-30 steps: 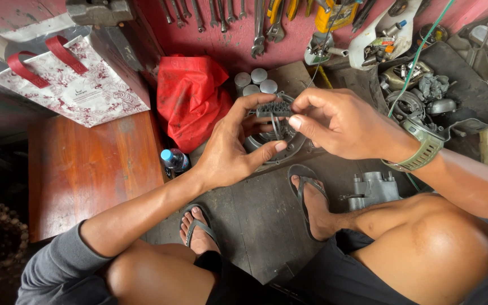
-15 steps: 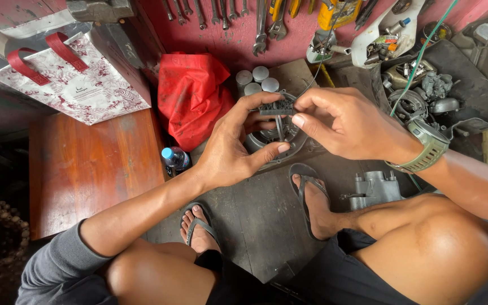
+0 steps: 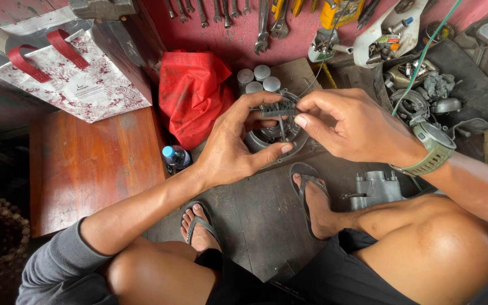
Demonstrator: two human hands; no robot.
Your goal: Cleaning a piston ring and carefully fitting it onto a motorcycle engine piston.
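Holding a small dark toothed part (image 3: 279,108) above the round metal housing (image 3: 275,135) on the floor, the left hand (image 3: 234,148) pinches 1 end and the right hand (image 3: 343,127) the other; fitting it seems in hand, needing careful alignment.

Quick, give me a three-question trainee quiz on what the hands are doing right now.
1. True or false: both hands pinch the same small grey part.
2. Which wrist wears the watch? A) left B) right
3. Fill in: the round metal ring lies on the floor, directly ______ the hands.

Key:
1. True. The left hand and the right hand both hold the small grey part at their fingertips.
2. B.
3. Below. It lies between the red bag and the sandalled foot.
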